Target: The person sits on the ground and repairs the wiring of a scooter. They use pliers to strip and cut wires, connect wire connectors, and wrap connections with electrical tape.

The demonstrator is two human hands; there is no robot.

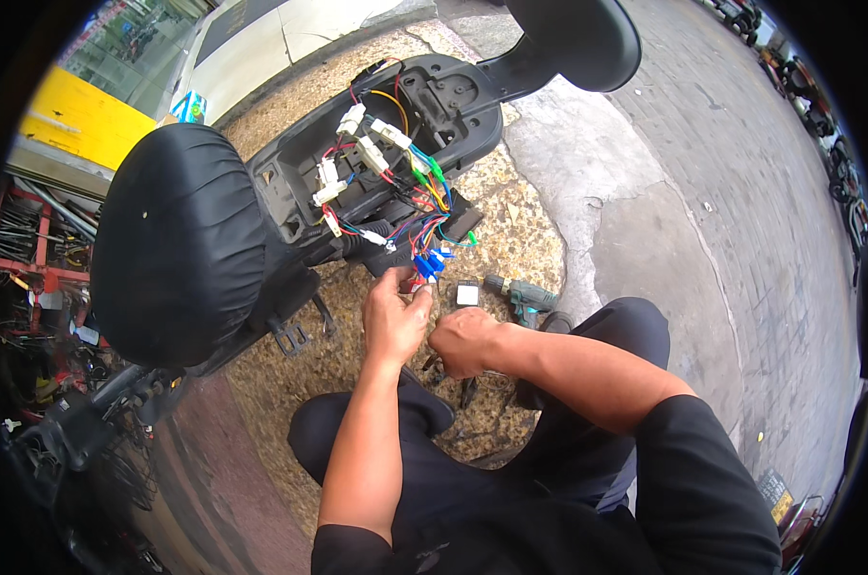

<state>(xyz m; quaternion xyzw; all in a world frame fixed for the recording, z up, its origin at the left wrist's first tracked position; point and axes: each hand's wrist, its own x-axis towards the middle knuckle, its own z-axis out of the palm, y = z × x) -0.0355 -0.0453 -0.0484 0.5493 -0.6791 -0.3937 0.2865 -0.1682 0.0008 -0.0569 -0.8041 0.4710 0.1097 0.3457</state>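
One speckled pavement (525,206), beneath you; one vehicle body (477,134), compartment open; one black seat (185,249), left of it. White connectors (370,153), several, wired, across the compartment. One teal-and-black drill (530,295), beyond your right hand (461,343), whose fingers are curled, though I cannot tell what they clasp. Your left hand (396,314): thumb and fingers pinched at blue connectors (425,266), clustered on wires just outside the compartment.
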